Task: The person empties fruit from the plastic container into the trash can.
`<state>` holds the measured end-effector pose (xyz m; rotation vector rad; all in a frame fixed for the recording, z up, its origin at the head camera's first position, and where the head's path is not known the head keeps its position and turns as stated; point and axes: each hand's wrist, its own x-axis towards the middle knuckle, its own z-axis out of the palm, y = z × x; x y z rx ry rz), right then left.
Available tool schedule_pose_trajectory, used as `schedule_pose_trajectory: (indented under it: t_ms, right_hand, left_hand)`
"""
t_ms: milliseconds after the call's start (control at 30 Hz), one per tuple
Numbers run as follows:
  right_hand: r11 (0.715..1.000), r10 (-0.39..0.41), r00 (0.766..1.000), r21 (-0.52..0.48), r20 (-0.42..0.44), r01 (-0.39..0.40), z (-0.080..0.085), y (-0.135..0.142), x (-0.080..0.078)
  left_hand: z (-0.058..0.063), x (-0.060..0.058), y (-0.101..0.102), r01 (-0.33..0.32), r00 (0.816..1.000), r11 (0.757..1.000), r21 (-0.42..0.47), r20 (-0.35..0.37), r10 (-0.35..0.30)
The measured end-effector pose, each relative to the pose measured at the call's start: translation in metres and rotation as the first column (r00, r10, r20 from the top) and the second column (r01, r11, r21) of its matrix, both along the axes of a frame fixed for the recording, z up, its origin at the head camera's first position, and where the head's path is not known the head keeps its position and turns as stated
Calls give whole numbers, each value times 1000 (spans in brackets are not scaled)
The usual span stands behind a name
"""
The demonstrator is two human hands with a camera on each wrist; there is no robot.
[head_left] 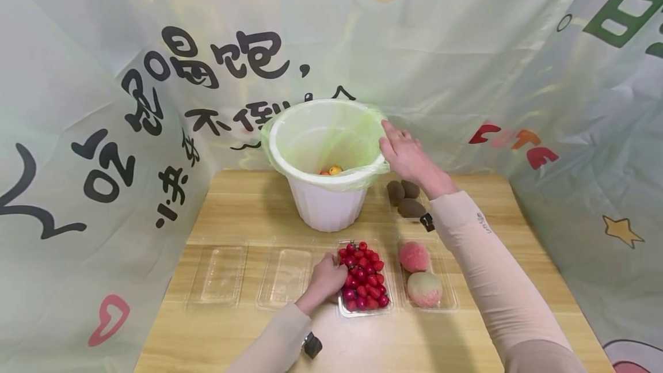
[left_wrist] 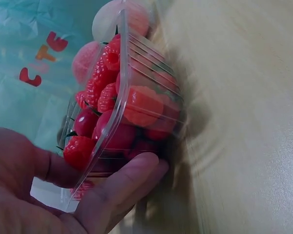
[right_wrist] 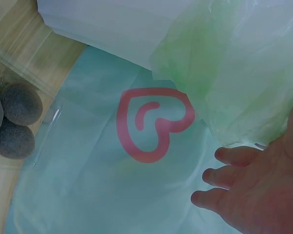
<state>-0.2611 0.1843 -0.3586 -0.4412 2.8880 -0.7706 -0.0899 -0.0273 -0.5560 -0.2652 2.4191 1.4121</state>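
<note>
A clear plastic box (head_left: 340, 304) of raspberries (left_wrist: 106, 97) and round dark-red fruits with small green stems (left_wrist: 86, 122) stands at the table's front. My left hand (head_left: 327, 278) pinches its left wall, thumb at the inner side of the rim and fingers against the outside. Farther back is a white bin (head_left: 329, 206) lined with a thin green bag (head_left: 357, 131); a few yellow and red fruits (head_left: 335, 170) show inside. On the bin's right rim rests my right hand (head_left: 406, 154), its fingers loosely extended and touching the bag edge. In the right wrist view three fingers are spread apart.
Right of the berries, another clear box (head_left: 449, 298) holds two peach-like fruits (head_left: 425, 289). Brown kiwi-like fruits (head_left: 411, 208) sit in a box behind it. Two empty clear boxes (head_left: 217, 272) lie on the left. Printed cloth walls (head_left: 585, 148) enclose the wooden table (head_left: 171, 327).
</note>
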Motion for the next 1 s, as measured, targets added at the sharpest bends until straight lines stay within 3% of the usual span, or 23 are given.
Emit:
schedule_pose_trajectory:
  t_ms: [133, 400, 633, 1000]
  right_hand:
    - [1000, -2, 1000, -3, -6, 2, 2, 0, 0]
    - [1000, -3, 1000, 4, 2, 3, 1, 0, -1]
    - [1000, 2, 1000, 1, 1, -2, -1, 1, 0]
    - [1000, 2, 1000, -8, -10, -2, -2, 0, -2]
  left_hand:
    - [3, -2, -1, 23, 1000, 1000, -16, -15, -23]
    - [3, -3, -10, 82, 995, 993, 84, 41, -86]
    - [2, 0, -16, 70, 990, 978, 198, 102, -92]
    - [6, 4, -19, 63, 990, 966, 249, 111, -93]
